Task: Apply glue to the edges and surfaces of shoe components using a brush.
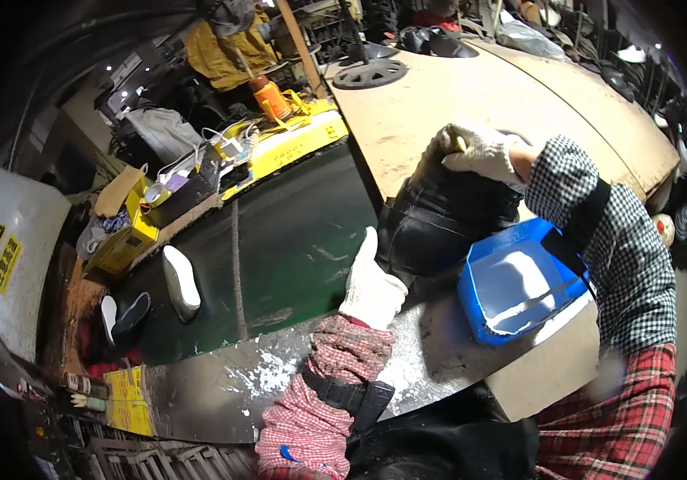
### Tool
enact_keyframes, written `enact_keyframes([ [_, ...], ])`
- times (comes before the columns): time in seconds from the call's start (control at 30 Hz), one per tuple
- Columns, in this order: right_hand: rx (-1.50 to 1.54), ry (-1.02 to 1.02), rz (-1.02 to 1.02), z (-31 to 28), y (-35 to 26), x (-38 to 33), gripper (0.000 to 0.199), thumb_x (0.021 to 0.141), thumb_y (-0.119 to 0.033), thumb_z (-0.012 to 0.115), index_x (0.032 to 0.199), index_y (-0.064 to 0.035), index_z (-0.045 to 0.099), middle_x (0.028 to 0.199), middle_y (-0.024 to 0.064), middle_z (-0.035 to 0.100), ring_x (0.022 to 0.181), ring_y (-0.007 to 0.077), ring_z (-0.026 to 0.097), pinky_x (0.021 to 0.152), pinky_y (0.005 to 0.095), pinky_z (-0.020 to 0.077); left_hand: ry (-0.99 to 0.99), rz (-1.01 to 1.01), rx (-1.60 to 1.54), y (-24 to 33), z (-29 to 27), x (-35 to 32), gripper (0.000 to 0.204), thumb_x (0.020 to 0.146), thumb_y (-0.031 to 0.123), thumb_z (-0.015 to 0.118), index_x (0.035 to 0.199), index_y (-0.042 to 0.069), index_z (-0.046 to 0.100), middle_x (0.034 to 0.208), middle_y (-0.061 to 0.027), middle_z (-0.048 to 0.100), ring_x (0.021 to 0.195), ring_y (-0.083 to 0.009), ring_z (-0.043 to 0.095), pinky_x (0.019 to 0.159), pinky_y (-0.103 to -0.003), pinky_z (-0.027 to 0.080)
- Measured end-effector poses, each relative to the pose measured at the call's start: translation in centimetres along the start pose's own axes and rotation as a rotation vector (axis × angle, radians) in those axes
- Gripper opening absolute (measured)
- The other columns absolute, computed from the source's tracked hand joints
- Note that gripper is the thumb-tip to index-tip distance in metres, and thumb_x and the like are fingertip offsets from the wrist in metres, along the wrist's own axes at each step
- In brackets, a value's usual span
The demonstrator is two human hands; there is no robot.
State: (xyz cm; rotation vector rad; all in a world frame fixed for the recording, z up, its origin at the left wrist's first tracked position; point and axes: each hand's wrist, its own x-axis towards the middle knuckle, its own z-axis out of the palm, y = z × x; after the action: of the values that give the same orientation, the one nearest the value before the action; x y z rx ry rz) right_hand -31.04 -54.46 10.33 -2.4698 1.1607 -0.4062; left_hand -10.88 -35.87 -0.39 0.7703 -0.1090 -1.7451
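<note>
A black leather piece, boot-like with seams across it, leans between my hands at the edge of the belt. Wearing a white glove, my left hand grips its lower end, thumb stretched up and the other fingers partly hidden. Above it, my right hand, also gloved, is closed at the upper end of the piece. A small yellow tip of a tool shows between its fingers; the rest is hidden. Below my right forearm stands a blue tub holding whitish liquid.
A dark green conveyor belt carries a white shoe sole and a dark shoe beside another pale sole. A tan board lies beyond. Boxes and an orange bottle line the far side.
</note>
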Motion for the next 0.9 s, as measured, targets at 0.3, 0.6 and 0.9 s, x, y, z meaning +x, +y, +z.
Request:
enact_keyframes([
  [0.3,0.436,-0.146,-0.539,-1.4,-16.7,-7.2,0.031,0.083,-0.021,0.068,0.105,-0.0068,0.053,0.102,0.0123,0.06,0.096,0.0225,0.058,0.082,0.0346,0.048,-0.486,0.73,-0.099,1.5,2.6,-16.1,0.095,0.084,0.07,0.05,0.147,0.001,0.028,0.15,-0.0232,0.03,0.135,-0.0385,0.035,0.112,-0.057,0.026],
  [0.6,0.209,-0.201,-0.874,5.1,-27.1,-11.1,0.031,0.083,-0.021,0.071,0.104,-0.008,0.051,0.074,0.0167,0.062,0.069,0.0387,0.063,0.06,0.045,0.0497,0.024,1.249,0.271,3.3,-3.8,-37.6,0.076,0.085,0.04,0.058,0.139,-0.008,0.035,0.14,-0.0252,0.042,0.124,-0.0347,0.049,0.103,-0.048,0.042],
  [0.9,0.483,-0.205,-0.806,10.9,-28.5,-18.6,0.021,0.09,-0.023,0.065,0.097,-0.0056,0.056,0.069,0.0137,0.061,0.063,0.0301,0.064,0.058,0.038,0.0515,1.365,-0.097,2.014,12.0,-15.6,-46.7,0.072,0.078,0.066,0.055,0.096,-0.002,0.068,0.1,-0.0262,0.065,0.097,-0.0401,0.063,0.085,-0.045,0.048],
])
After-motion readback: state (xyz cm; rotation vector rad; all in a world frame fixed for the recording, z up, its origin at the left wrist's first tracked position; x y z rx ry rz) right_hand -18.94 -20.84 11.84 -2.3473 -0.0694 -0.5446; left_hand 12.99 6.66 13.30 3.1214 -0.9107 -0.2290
